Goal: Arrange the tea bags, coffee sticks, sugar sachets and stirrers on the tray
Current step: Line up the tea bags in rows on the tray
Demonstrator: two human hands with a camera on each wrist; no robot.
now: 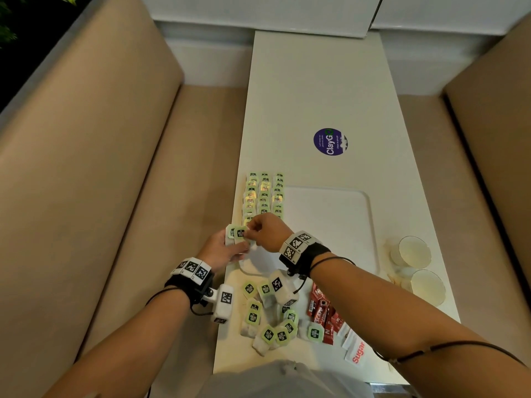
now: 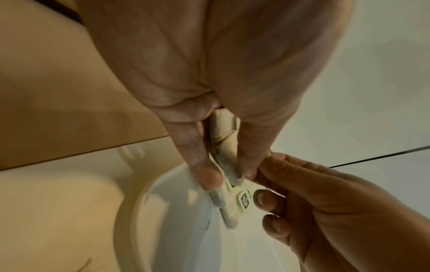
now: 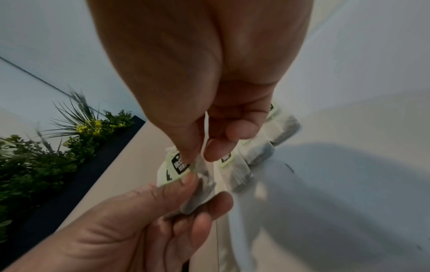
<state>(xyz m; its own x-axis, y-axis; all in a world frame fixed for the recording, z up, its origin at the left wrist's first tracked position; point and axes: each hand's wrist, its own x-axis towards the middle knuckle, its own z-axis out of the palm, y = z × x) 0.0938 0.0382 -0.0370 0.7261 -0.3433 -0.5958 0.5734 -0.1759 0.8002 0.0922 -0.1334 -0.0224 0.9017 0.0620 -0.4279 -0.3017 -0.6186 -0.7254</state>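
My left hand (image 1: pixel 230 248) grips a small stack of tea bags (image 1: pixel 237 235) with green-and-black tags at the tray's left edge. My right hand (image 1: pixel 260 229) pinches the tag of the top tea bag (image 3: pixel 180 165) in that stack. Three rows of tea bags (image 1: pixel 264 196) lie along the white tray's (image 1: pixel 344 214) left side. A loose pile of tea bags (image 1: pixel 270 320) sits near me, with red coffee sticks (image 1: pixel 323 314) and white sugar sachets (image 1: pixel 355 347) to its right. In the left wrist view my thumb and fingers (image 2: pixel 207 176) clamp the bags (image 2: pixel 224 147).
Two clear glasses (image 1: pixel 411 252) stand to the right of the tray. A purple round sticker (image 1: pixel 330 141) marks the white table further out. Beige bench seats (image 1: pixel 115 196) flank the narrow table. A planter with greenery (image 3: pixel 46 147) shows in the right wrist view.
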